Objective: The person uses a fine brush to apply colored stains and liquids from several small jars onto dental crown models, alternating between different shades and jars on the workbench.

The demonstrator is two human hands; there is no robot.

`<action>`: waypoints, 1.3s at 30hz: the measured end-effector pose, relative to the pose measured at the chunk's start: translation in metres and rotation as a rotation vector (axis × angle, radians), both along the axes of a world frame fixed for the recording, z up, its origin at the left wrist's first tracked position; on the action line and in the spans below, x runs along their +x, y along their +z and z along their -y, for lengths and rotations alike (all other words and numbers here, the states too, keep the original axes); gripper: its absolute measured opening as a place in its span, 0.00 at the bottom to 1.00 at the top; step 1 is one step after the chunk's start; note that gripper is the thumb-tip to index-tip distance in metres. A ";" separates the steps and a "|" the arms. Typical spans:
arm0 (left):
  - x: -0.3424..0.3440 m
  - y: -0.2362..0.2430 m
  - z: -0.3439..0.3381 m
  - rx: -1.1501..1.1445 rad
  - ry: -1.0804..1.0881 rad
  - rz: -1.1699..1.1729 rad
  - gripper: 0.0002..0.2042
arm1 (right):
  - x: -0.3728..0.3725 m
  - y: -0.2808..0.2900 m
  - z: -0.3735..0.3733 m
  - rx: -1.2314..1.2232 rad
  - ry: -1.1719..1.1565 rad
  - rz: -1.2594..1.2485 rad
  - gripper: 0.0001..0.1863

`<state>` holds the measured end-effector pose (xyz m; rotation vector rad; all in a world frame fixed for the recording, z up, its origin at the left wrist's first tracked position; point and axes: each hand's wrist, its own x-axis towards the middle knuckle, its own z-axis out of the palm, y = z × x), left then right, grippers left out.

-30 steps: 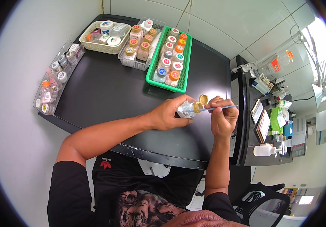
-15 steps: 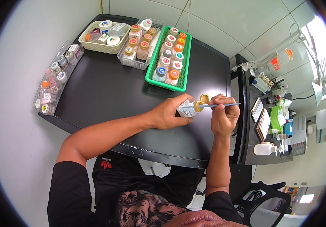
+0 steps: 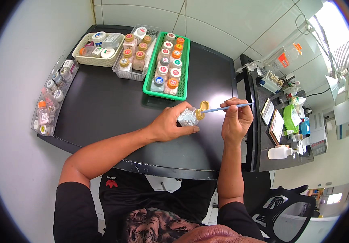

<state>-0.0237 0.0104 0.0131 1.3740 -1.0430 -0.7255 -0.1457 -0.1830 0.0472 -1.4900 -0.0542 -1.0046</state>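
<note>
A small clear bottle (image 3: 188, 117) with pale, whitish contents lies tilted in my left hand (image 3: 167, 124), its mouth turned to the right. The bottle's gold flip cap (image 3: 204, 105) stands open on its hinge. Between the fingers of my right hand (image 3: 237, 118) is a slim blue stick tool (image 3: 227, 107), held nearly level. The tool's left tip reaches the bottle's mouth; whether it goes inside I cannot tell. Both hands are above the black table, in front of the green basket.
A green basket (image 3: 145, 89) and a grey basket (image 3: 130, 77) hold capped bottles. Further left stand a cream basket (image 3: 97, 60) of jars and a clear tray (image 3: 34, 115) of small containers. On the right counter are a white pump bottle (image 3: 279, 152) and open cases (image 3: 276, 128).
The view has shifted slightly. My right hand has moved away from the bottle, drawing the blue stick tool back so more of it shows. My left hand keeps its grip.
</note>
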 end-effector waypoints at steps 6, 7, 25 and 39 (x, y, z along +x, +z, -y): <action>-0.001 0.000 0.002 -0.001 0.011 0.018 0.20 | 0.000 -0.001 0.004 0.009 0.014 -0.048 0.11; -0.001 0.000 0.003 -0.002 0.011 0.013 0.20 | 0.000 -0.002 0.007 0.027 0.025 -0.031 0.11; 0.000 -0.001 0.001 -0.003 0.001 0.021 0.20 | 0.000 -0.004 0.017 0.180 0.252 0.028 0.10; 0.004 -0.024 0.008 -0.061 -0.023 -0.140 0.29 | 0.000 0.005 -0.002 -0.335 0.087 -0.160 0.06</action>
